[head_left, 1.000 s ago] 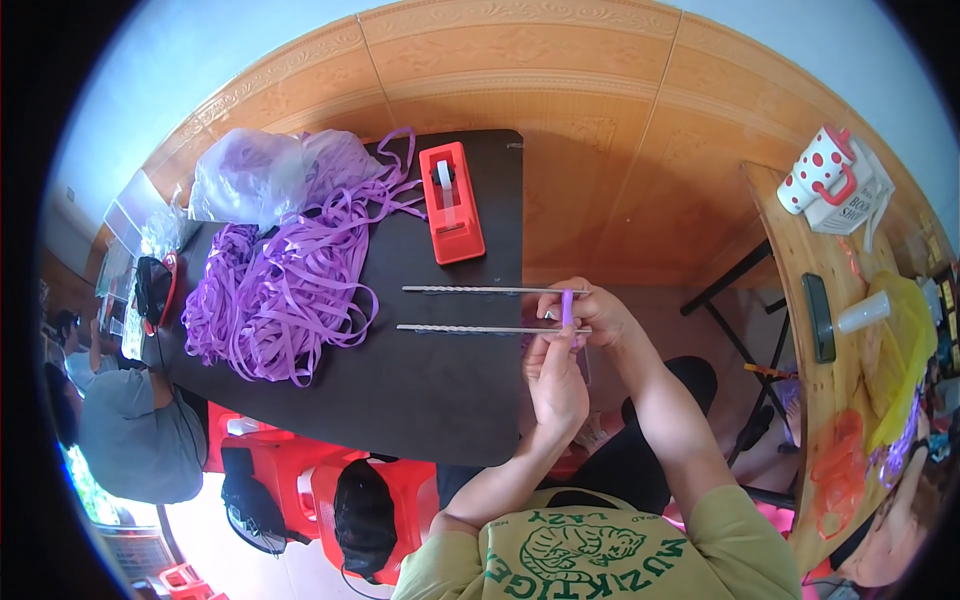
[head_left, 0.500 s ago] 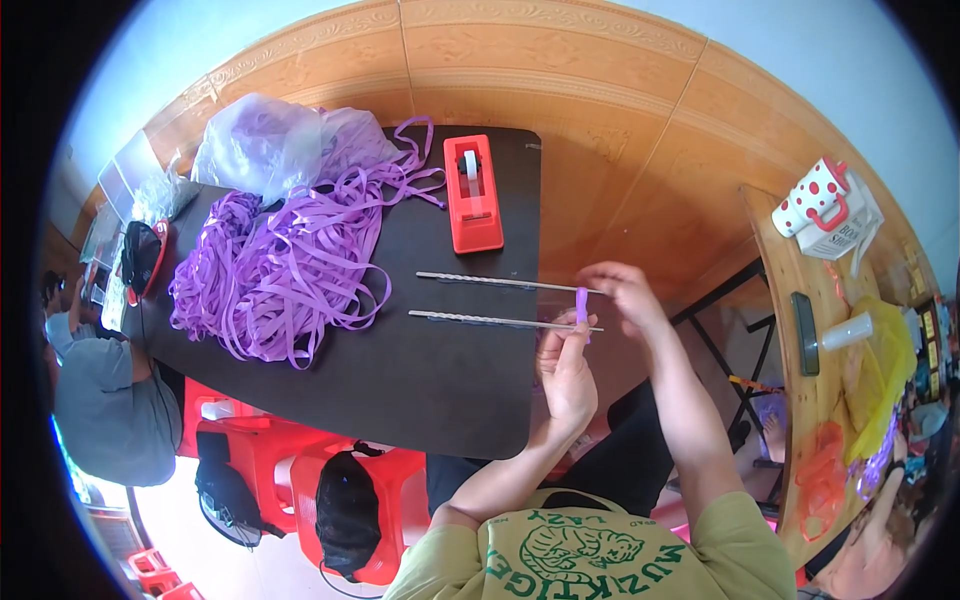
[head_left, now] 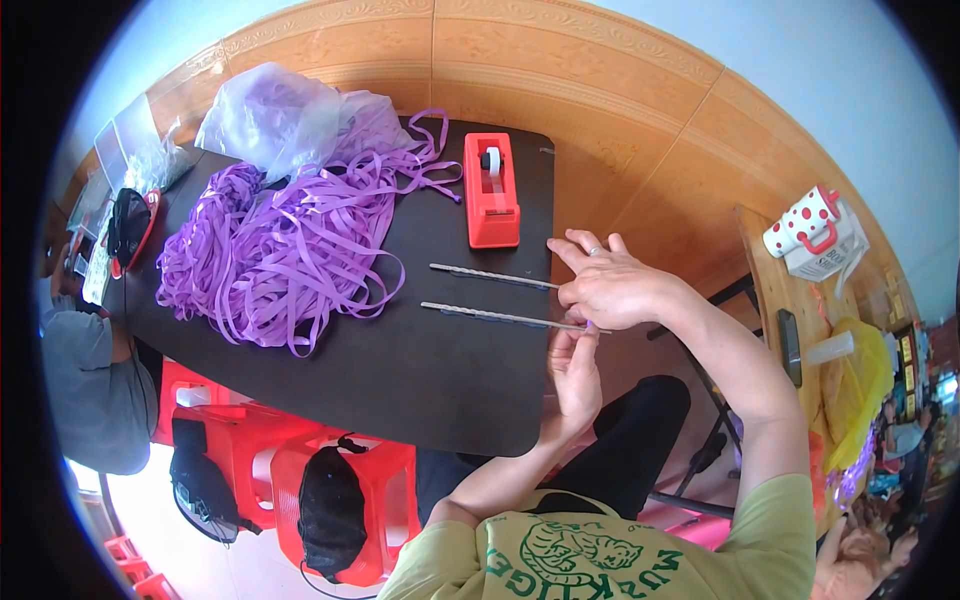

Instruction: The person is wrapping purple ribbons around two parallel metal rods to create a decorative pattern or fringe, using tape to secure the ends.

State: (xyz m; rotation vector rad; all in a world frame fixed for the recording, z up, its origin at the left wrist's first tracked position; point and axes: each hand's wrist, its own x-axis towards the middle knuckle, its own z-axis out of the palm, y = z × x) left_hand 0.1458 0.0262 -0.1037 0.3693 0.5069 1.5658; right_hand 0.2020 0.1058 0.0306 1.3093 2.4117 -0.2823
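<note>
Both our hands at the black counter point(head_left: 400, 390) edge, right hand point(head_left: 612, 288) and left hand point(head_left: 576, 372) pinching the nearer thin rod point(head_left: 495, 316) — second rod point(head_left: 490, 275) just beyond, red tape dispenser point(head_left: 491, 192), purple ribbon heap point(head_left: 285, 245) well apart.

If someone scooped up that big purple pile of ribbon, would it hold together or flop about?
The ribbon pile would likely flop: its thin flat strips lie in loose loops. It probably weighs little for its bulk. Strands trailing toward the tape dispenser may dangle or snag.
</note>
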